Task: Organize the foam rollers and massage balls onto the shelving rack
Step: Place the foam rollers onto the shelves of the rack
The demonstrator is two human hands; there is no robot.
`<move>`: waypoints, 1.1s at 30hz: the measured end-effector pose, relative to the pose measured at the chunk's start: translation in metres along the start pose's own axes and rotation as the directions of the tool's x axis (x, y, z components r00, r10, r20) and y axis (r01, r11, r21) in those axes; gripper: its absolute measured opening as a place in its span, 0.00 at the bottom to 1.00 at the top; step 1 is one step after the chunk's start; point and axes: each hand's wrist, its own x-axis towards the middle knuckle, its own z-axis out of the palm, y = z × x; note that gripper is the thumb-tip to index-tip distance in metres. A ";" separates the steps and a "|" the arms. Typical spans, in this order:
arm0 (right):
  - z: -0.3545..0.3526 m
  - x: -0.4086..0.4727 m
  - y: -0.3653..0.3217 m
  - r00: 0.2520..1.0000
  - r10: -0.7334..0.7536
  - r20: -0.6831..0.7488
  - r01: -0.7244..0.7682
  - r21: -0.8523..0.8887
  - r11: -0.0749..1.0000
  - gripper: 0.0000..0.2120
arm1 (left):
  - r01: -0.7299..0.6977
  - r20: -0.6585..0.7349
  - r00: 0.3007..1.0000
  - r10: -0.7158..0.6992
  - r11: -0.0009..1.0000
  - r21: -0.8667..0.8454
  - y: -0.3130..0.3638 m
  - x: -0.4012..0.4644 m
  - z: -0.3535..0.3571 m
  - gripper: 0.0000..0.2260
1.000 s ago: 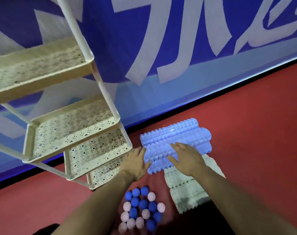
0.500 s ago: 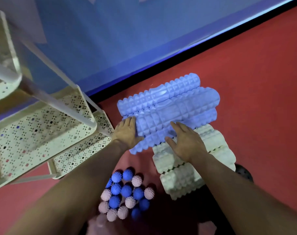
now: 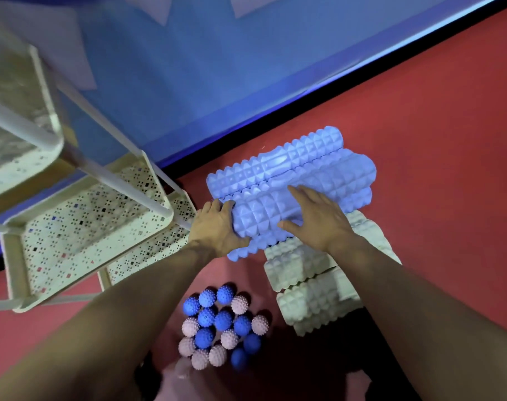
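Three blue ridged foam rollers (image 3: 301,175) lie stacked on the red floor near the wall. My left hand (image 3: 217,227) grips the left end of the top blue roller (image 3: 261,215), fingers curled over it. My right hand (image 3: 316,218) lies over its middle with fingers spread and thumb under the near side. White foam rollers (image 3: 313,287) lie just in front, partly under my right arm. A cluster of several blue and pink spiky massage balls (image 3: 220,325) sits on the floor between my forearms. The cream shelving rack (image 3: 81,227) stands at the left.
The rack's perforated shelves step down toward the rollers; its lowest shelf (image 3: 148,256) is close to my left wrist, and a white post (image 3: 124,183) slants across it. A blue wall with a black base strip (image 3: 304,105) runs behind.
The camera has tilted down and moved closer. Both hands have shifted up onto the top blue roller, the left hand now wrapping its end.
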 end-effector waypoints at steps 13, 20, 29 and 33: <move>-0.046 -0.148 -0.086 0.955 -0.139 0.263 0.201 -0.222 0.954 0.48 | -0.234 -0.027 0.970 0.240 0.963 0.137 -0.052 -0.212 -0.104 0.46; -0.068 -0.241 -0.176 0.929 -0.220 0.299 0.273 -0.146 0.951 0.41 | -0.247 -0.151 0.948 0.280 0.947 0.205 -0.104 -0.342 -0.165 0.43; -0.076 -0.297 -0.246 0.940 -0.237 0.245 0.306 -0.301 0.903 0.42 | -0.153 -0.232 0.953 0.193 0.972 0.179 -0.172 -0.453 -0.178 0.45; -0.074 -0.303 -0.256 0.930 -0.213 0.298 0.313 -0.343 0.886 0.49 | -0.134 -0.267 0.947 0.177 0.976 0.170 -0.197 -0.472 -0.174 0.45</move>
